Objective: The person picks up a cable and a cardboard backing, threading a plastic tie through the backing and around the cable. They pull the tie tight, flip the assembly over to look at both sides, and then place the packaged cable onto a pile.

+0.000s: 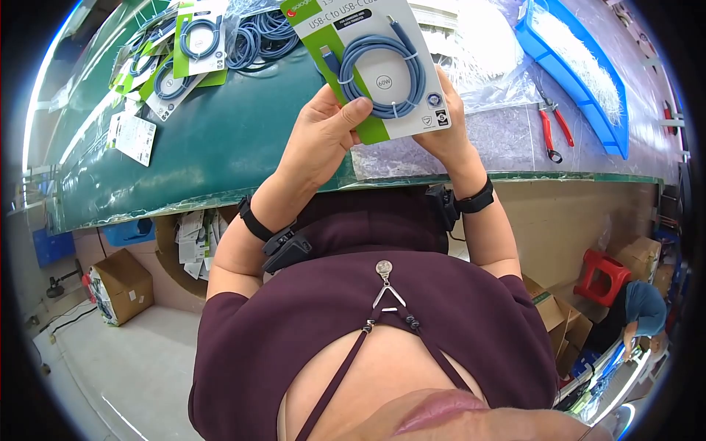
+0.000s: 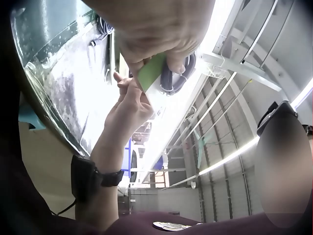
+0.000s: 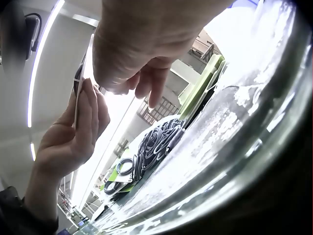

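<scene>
A white and green card (image 1: 382, 121) with a coiled blue cable (image 1: 421, 81) tied on its front is held up over the table. My left hand (image 1: 318, 140) pinches its lower left corner, thumb on the front and fingers behind. At the card's right edge is my right hand (image 1: 450, 128), partly hidden behind it. In the left wrist view the left hand (image 2: 161, 29) grips the green corner (image 2: 152, 71), with the right hand (image 2: 128, 105) beyond. The right wrist view shows the right hand's fingers (image 3: 155, 85) loosely bent, apart from the left hand (image 3: 80, 129).
Carded cables (image 1: 200, 37) and loose blue cable coils (image 1: 257, 40) lie at the table's back left, a small white card (image 1: 134, 138) nearer. Red-handled cutters (image 1: 551, 131) lie right, beside a blue tray (image 1: 581, 88) of white ties. A bystander (image 1: 646, 312) is at the far right.
</scene>
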Demonstrator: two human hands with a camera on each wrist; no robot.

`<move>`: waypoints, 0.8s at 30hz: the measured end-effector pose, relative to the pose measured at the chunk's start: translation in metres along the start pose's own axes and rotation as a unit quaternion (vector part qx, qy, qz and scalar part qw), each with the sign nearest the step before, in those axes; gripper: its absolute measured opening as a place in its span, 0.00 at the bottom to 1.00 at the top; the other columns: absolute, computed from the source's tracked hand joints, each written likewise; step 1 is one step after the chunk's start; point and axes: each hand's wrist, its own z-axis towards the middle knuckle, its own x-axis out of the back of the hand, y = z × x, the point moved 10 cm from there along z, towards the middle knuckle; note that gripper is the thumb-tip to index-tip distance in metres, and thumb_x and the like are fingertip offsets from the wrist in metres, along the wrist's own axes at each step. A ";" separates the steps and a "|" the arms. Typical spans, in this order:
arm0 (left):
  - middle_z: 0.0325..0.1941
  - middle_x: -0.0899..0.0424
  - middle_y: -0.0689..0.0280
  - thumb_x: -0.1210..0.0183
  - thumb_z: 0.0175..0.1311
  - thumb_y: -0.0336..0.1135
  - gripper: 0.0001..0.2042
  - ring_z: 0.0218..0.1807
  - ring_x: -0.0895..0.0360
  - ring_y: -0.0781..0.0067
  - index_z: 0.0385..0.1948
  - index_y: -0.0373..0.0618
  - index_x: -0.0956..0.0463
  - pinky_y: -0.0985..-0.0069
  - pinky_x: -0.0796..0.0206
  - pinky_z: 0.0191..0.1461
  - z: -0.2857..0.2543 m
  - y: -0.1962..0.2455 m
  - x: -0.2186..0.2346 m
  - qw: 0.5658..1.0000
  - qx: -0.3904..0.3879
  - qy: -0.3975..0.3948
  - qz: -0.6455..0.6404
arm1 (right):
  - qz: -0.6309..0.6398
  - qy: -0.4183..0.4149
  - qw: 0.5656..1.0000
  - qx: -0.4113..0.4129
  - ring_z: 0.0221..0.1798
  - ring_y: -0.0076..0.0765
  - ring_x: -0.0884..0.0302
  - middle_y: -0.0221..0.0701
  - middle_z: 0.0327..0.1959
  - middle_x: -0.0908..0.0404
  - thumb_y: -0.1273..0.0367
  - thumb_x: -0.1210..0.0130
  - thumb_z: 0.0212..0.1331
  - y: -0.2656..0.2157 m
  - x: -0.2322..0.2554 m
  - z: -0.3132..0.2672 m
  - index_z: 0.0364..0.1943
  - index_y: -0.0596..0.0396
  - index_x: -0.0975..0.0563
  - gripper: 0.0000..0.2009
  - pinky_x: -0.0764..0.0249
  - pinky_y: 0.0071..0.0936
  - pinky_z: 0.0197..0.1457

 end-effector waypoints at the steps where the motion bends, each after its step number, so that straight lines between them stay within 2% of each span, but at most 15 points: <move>1: 0.45 0.19 0.67 0.42 0.66 0.34 0.13 0.40 0.23 0.82 0.51 0.45 0.27 0.83 0.32 0.36 -0.001 0.000 0.000 1.000 -0.001 -0.009 0.004 | 0.000 0.000 1.000 0.000 0.51 0.44 0.22 0.44 0.50 0.23 0.75 0.35 0.44 -0.001 0.000 -0.001 0.49 0.63 0.24 0.23 0.25 0.30 0.52; 5: 0.46 0.19 0.65 0.42 0.67 0.34 0.14 0.43 0.23 0.79 0.51 0.43 0.28 0.80 0.30 0.41 0.000 0.006 -0.004 1.000 -0.016 0.005 -0.023 | -0.037 0.003 0.998 0.057 0.52 0.42 0.21 0.45 0.51 0.22 0.76 0.36 0.46 -0.015 0.000 0.000 0.48 0.63 0.24 0.21 0.25 0.30 0.52; 8: 0.47 0.20 0.64 0.43 0.67 0.34 0.14 0.45 0.23 0.78 0.52 0.41 0.28 0.79 0.29 0.44 0.000 0.001 -0.005 0.998 0.013 -0.014 -0.057 | 0.070 -0.018 0.997 -0.030 0.51 0.40 0.20 0.44 0.50 0.21 0.77 0.36 0.47 0.005 -0.009 -0.005 0.48 0.63 0.24 0.20 0.24 0.30 0.52; 12: 0.49 0.20 0.63 0.43 0.67 0.34 0.15 0.46 0.23 0.77 0.51 0.39 0.29 0.77 0.29 0.47 -0.003 -0.007 -0.007 0.995 0.035 -0.029 -0.094 | 0.035 -0.085 0.996 0.002 0.50 0.36 0.20 0.41 0.49 0.19 0.76 0.38 0.50 0.004 -0.018 -0.003 0.50 0.62 0.25 0.20 0.24 0.29 0.52; 17: 0.48 0.20 0.63 0.44 0.67 0.33 0.14 0.46 0.22 0.77 0.51 0.39 0.28 0.77 0.28 0.48 -0.010 -0.011 -0.006 0.994 0.032 -0.019 -0.105 | 0.074 -0.094 0.992 -0.028 0.50 0.33 0.21 0.38 0.49 0.19 0.74 0.40 0.54 0.005 -0.027 -0.009 0.53 0.62 0.26 0.20 0.24 0.29 0.53; 20: 0.47 0.20 0.64 0.44 0.67 0.33 0.13 0.45 0.22 0.77 0.51 0.40 0.28 0.78 0.28 0.47 -0.011 -0.015 0.001 0.994 0.034 -0.021 -0.097 | 0.153 -0.082 0.979 -0.108 0.45 0.48 0.21 0.40 0.42 0.18 0.73 0.39 0.46 0.025 -0.035 -0.013 0.40 0.60 0.21 0.14 0.25 0.37 0.49; 24: 0.44 0.19 0.65 0.43 0.66 0.32 0.12 0.44 0.22 0.78 0.49 0.40 0.27 0.78 0.28 0.47 -0.007 -0.014 0.014 0.998 0.017 -0.017 -0.054 | 0.113 -0.046 0.991 -0.047 0.44 0.50 0.21 0.42 0.40 0.19 0.74 0.40 0.47 0.026 -0.037 -0.010 0.38 0.60 0.21 0.12 0.26 0.38 0.49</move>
